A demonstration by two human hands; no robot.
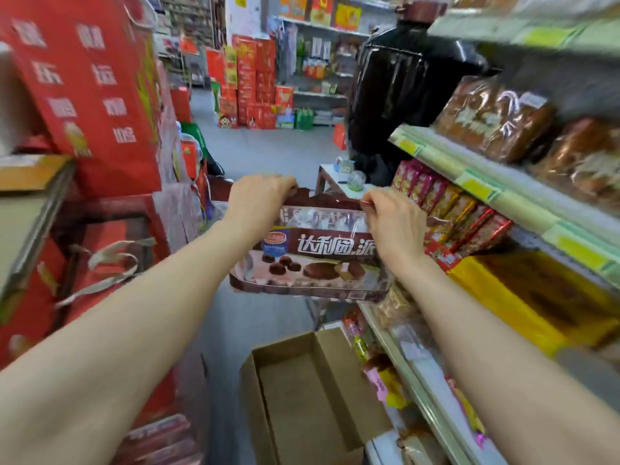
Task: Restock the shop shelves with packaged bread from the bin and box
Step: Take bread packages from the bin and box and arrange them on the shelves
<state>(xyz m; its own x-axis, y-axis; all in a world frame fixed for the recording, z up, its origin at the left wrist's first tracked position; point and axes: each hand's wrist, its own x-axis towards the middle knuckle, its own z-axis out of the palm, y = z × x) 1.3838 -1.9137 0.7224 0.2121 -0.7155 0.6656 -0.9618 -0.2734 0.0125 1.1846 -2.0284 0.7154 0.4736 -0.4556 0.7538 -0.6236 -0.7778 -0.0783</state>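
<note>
Brown snack pack (312, 256) hangs mid-aisle, pinched at its top edge by the left hand (258, 199) and right hand (396, 223). Open cardboard box (302, 397) sits on the floor below. Right beside it, crowded shelves (469, 182) of bread bags (493, 119); red gift cartons (90, 95) stacked left

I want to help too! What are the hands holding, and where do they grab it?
Both hands hold one brown snack pack by its top edge: the left hand at the left corner, the right hand at the right.
</note>
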